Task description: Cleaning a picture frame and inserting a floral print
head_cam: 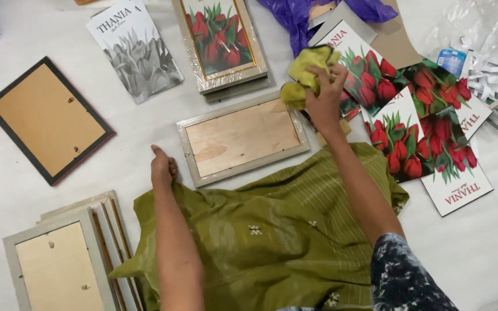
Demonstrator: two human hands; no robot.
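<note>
The right hand (325, 92) reaches to about one o'clock, its fingers curled tight around a crumpled yellow cloth (306, 74), which sits bunched just above the top right corner of a pale wooden picture frame (242, 138). That frame lies face down at the centre of the white surface (145, 132), plywood backing up. The left hand (161, 167) rests at nine o'clock of the frame, just beside its lower left corner, fingers pressed together and folded under, thumb raised. Olive green fabric (272, 236) covers the lap at six o'clock. Red tulip prints (416, 132) fan out at three o'clock. A dark-edged frame (47, 118) lies at ten o'clock.
</note>
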